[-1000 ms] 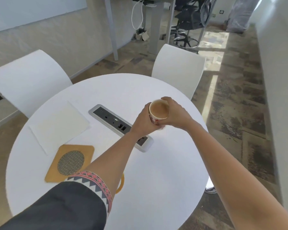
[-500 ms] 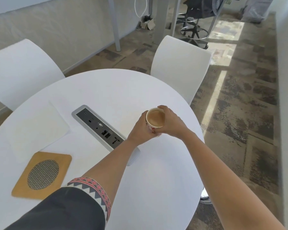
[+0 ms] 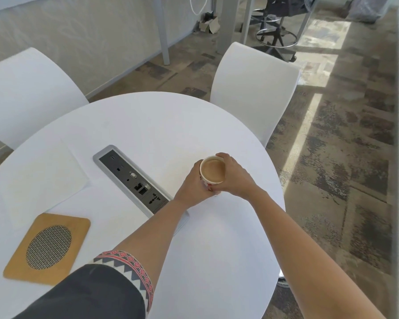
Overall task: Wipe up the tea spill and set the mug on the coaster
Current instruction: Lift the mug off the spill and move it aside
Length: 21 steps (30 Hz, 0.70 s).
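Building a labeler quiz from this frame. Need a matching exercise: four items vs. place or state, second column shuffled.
Items:
1. cup
2. coaster
3. white cloth
4. power strip

Places or states:
A. lies flat left of the power strip
B. set into the tabletop, middle
C. near left of table, nothing on it
D. held between left hand and right hand

Pairs: 1-D, 2-C, 3-A, 4-B
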{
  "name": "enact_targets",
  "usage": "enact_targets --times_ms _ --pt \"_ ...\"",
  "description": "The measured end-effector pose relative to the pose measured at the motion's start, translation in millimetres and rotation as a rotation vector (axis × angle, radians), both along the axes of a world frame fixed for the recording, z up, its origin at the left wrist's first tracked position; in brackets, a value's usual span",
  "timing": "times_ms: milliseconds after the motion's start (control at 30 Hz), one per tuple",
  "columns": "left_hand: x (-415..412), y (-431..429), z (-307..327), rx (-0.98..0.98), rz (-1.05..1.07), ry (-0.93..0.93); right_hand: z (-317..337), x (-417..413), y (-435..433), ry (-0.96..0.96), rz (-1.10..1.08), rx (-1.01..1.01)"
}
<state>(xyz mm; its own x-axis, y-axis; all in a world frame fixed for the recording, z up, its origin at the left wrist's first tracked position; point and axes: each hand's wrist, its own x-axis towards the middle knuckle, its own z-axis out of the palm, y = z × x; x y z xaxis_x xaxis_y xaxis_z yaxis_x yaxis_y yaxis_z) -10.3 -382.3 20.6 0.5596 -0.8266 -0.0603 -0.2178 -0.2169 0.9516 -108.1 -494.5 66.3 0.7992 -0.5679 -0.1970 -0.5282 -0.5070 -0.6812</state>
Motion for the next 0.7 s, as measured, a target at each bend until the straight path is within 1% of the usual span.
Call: enact_targets --times_ms 400,500,600,667,700 --pt "4 -1 -6 -0.04 -0.048 0.028 -3 1 -1 0.055 0.009 0.005" --pt "5 0 -5 -0.021 -0.078 0.025 -3 1 -1 0.058 0.004 0.029" --pt "9 3 -1 0.009 -0.104 -0.021 -1 1 1 0.051 0.012 0.062" --pt "14 7 0 0.069 -0.12 -0.064 4 1 5 0.041 0.027 0.044" --pt "18 12 0 0.122 -0.119 -0.106 8 3 8 0.018 0.03 0.003"
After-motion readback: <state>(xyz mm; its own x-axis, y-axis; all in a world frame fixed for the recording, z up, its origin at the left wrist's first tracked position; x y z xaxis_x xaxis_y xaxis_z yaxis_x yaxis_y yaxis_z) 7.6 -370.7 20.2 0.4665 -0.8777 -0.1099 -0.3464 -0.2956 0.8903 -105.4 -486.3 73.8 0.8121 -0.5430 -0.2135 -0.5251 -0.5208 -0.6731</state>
